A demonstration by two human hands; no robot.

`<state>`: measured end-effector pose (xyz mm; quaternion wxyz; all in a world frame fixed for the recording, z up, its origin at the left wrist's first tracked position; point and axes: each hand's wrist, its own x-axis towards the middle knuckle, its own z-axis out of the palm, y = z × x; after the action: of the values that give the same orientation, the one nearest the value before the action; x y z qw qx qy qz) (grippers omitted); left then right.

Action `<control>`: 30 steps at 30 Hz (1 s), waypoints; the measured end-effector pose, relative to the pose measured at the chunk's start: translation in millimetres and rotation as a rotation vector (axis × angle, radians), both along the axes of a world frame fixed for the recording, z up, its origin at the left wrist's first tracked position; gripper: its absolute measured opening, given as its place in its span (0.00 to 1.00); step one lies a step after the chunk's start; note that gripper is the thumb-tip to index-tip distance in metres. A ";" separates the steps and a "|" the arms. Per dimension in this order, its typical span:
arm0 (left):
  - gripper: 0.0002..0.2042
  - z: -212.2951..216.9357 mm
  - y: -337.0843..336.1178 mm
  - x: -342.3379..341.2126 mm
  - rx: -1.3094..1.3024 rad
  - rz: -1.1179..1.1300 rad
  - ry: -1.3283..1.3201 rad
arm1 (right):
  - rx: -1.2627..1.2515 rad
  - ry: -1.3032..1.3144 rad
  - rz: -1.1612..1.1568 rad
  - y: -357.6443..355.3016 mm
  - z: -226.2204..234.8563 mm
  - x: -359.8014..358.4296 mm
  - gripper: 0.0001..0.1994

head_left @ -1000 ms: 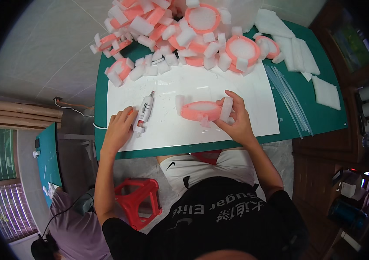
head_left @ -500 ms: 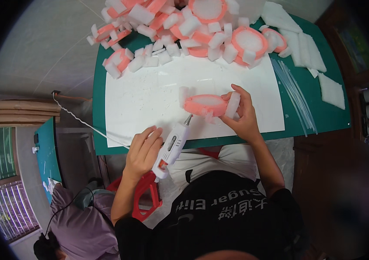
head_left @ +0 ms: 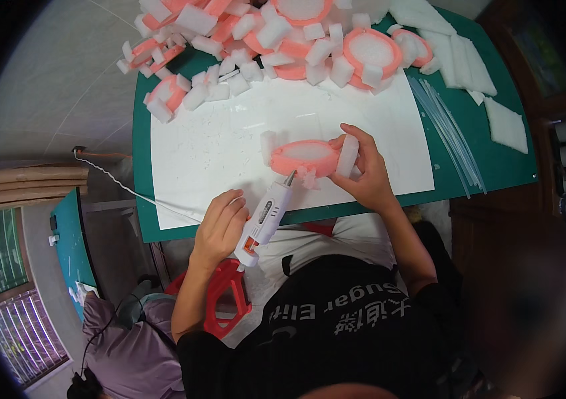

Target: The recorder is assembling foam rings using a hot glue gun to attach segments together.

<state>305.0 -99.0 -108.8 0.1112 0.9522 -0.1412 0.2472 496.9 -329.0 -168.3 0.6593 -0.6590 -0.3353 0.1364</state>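
My left hand (head_left: 221,225) is closed around a white hot glue gun (head_left: 267,217) with a metal nozzle. The tip of the nozzle points up at the near edge of a pink oval foam ring (head_left: 304,157) with a white centre; whether it touches I cannot tell. My right hand (head_left: 364,171) grips the ring's right end, where a white foam block (head_left: 347,155) sits between the fingers. Another white foam block (head_left: 267,147) stands at the ring's left end. A crumpled, translucent piece (head_left: 309,178) hangs from the ring's near side.
A white sheet (head_left: 209,143) covers the middle of the green table (head_left: 144,199). Pink rings and white blocks form a pile (head_left: 283,40) at the back. Glue sticks (head_left: 448,136) and white foam sheets (head_left: 506,126) lie right. A red stool (head_left: 226,299) and another person (head_left: 136,352) are lower left.
The glue gun's nozzle has come closer to the ring's near edge. My right hand has tilted the ring slightly, and the whole view has shifted a little.
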 end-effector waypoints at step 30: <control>0.27 -8.9 164.3 -64.5 -0.495 0.345 0.467 | -0.129 -0.075 -0.010 -9.0 2.7 0.5 0.40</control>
<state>240.5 65.3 -117.7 0.3237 0.9370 0.1145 0.0653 497.4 -338.0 -165.6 0.6031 -0.7065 -0.3469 0.1296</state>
